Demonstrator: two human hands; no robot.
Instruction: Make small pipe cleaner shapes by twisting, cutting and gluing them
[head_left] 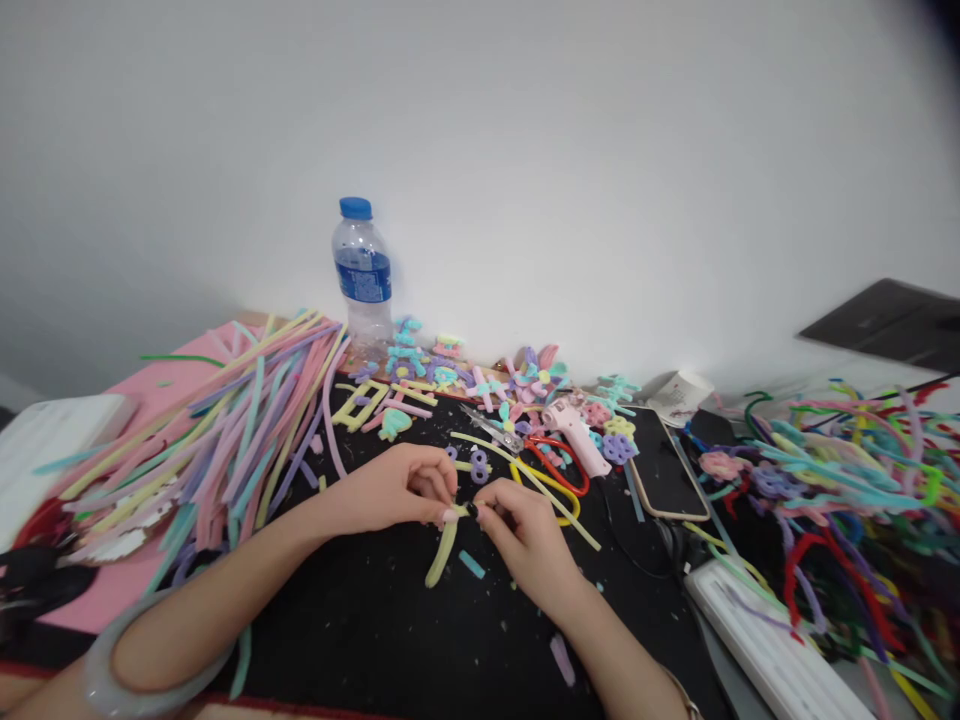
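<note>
A pale yellow pipe cleaner [442,555] is held between my hands above the black mat, its folded tail hanging down toward me. My left hand [401,488] pinches its upper end between thumb and finger. Close beside it, my right hand [523,532] is closed in a pinch at the other end, where a small dark spot shows that I cannot make out. A short blue pipe cleaner piece [472,564] lies just below. Behind my fingers are a small purple looped piece [478,464] and a long yellow pipe cleaner [566,492].
Pipe cleaners [247,420] are heaped on the left, with another tangled pile [825,500] on the right. A bottle [362,275] stands by the wall. A pink glue gun [576,435], scissors with red and yellow handles [551,488], a phone [664,460] and finished shapes lie behind.
</note>
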